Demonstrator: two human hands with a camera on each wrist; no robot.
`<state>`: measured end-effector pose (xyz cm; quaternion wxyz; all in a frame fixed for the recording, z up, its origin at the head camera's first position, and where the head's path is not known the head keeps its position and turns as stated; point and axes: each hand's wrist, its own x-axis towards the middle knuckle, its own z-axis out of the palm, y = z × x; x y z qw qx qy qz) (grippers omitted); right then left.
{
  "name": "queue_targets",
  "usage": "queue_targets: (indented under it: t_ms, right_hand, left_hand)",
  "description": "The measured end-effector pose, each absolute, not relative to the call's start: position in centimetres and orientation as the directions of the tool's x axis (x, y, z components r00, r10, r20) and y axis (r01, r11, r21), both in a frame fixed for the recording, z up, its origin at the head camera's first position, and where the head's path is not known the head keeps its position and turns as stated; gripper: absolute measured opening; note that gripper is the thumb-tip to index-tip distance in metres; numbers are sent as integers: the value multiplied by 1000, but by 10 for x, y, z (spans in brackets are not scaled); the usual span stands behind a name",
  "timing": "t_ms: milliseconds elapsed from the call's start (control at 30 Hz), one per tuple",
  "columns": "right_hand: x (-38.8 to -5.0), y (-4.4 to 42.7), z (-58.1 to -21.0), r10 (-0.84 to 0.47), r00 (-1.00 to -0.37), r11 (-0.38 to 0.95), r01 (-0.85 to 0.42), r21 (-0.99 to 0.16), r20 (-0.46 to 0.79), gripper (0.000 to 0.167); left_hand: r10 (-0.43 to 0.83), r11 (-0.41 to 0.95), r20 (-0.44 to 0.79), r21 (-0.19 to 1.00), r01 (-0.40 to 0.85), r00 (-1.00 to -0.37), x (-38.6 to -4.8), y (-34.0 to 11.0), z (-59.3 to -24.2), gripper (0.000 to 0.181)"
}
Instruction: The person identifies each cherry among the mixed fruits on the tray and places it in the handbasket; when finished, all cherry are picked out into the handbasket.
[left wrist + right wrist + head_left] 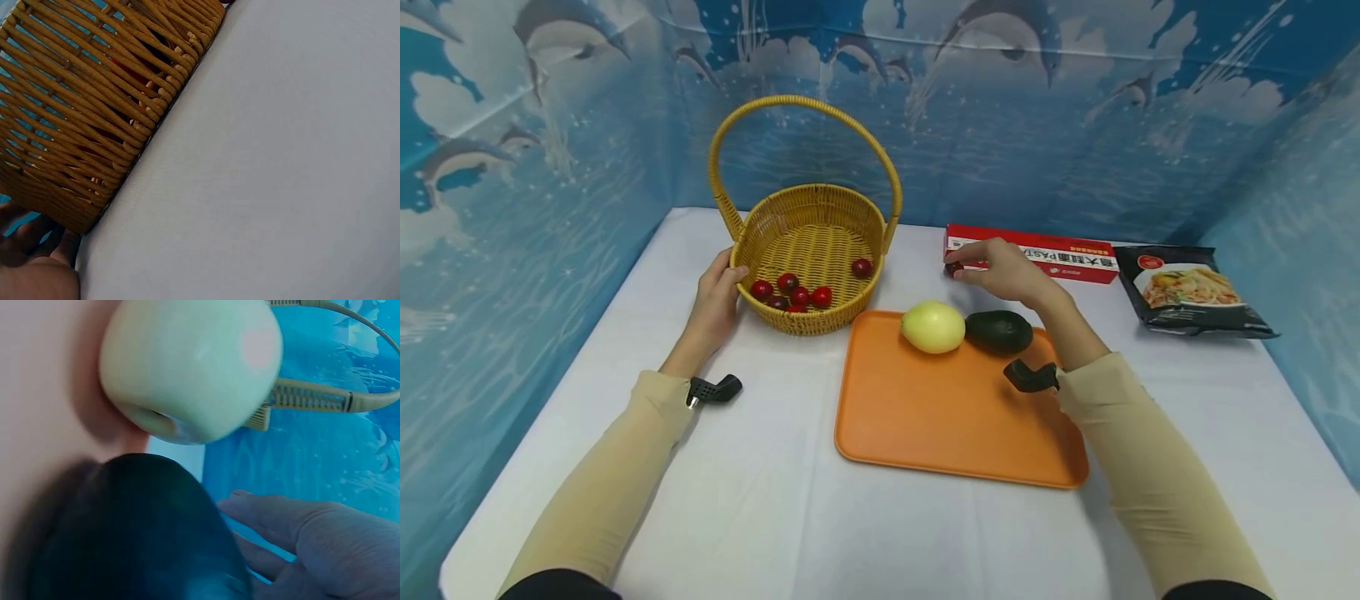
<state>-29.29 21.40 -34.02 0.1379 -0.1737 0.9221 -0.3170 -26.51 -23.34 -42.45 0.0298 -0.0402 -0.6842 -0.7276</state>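
My left hand [713, 300] grips the left side of the yellow wicker basket [801, 323], thumb over its rim. Several dark red cherries [822, 297] lie inside, mostly at the front left; another cherry [862, 267] sits apart at the right. Beyond the orange tray [925, 417], my right hand [1009, 271] pinches a dark cherry [952, 269] in front of a red pasta box [1078, 260]. The left wrist view shows the basket's woven side [81, 106] with fingers behind its lower end. In the right wrist view, my right hand [337, 544] appears beyond an avocado [137, 531]; the cherry is hidden there.
A pale yellow, lemon-shaped fruit [932, 327] and the dark avocado [998, 332] lie side by side at the tray's back edge, below my right hand. A black food packet [1187, 292] lies right of the box. The basket's tall handle [805, 102] arches upward.
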Motion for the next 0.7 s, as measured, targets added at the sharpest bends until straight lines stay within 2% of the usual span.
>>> queue_targets:
  t_ms: [233, 700]
  right_hand:
    - [-292, 209, -345, -390, -912, 742, -231, -629, -126, 40]
    - [-300, 188, -356, -432, -887, 771, -270, -577, -161, 36]
  left_hand:
    - [22, -88, 103, 991, 101, -994, -267, -233, -425, 57]
    - [21, -79, 101, 992, 99, -995, -266, -233, -424, 59]
